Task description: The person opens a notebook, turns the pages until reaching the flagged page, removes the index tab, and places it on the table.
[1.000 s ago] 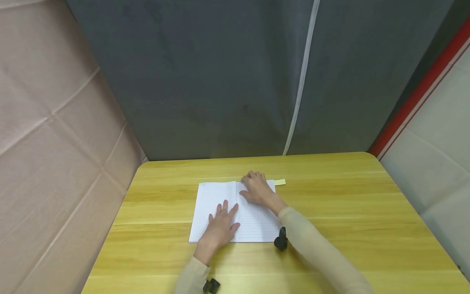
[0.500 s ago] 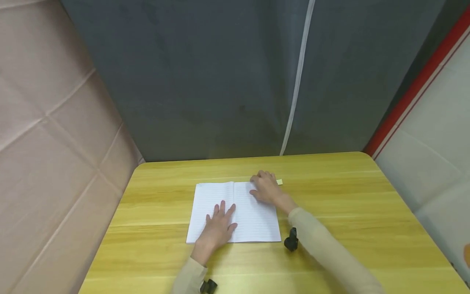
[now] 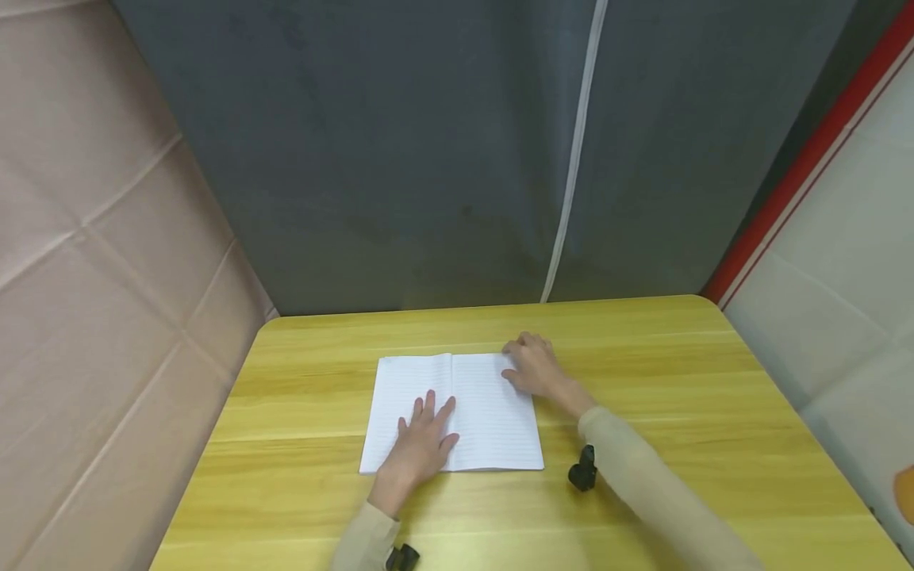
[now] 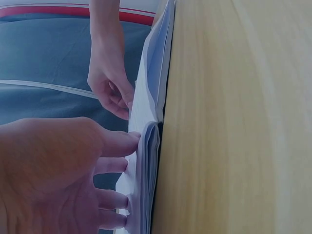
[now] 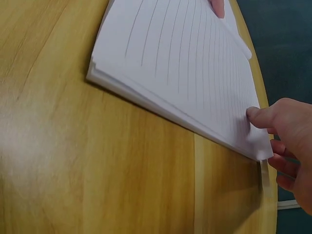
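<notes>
Left hand (image 3: 421,444) lay flat, fingers spread and straight, pressing down on the open notebook (image 3: 451,412) near its spine at the lower middle of the pages; the left wrist view showed the same fingers (image 4: 114,144) resting against the page stack. Right hand (image 3: 534,366) sat at the notebook's far right corner, fingers curled, thumb on top of the page corner and other fingers under or beside it, pinching that corner as seen in the right wrist view (image 5: 287,146). Notebook was lined, white, spread open and flat on the desk (image 3: 678,396), placed left of centre, closer to the far edge than the near edge, its sides roughly parallel to the desk edges. Both arms wore beige sleeves (image 3: 643,484); a small black wrist camera mount (image 3: 583,469) showed beside the right forearm, another (image 3: 401,557) at the left wrist by the near edge. Behind the far edge hung a grey fabric backdrop (image 3: 428,159) with a white cord (image 3: 574,159) running down it; a beige padded panel (image 3: 107,277) stood off the left edge, a red strip (image 3: 800,170) off the right.
</notes>
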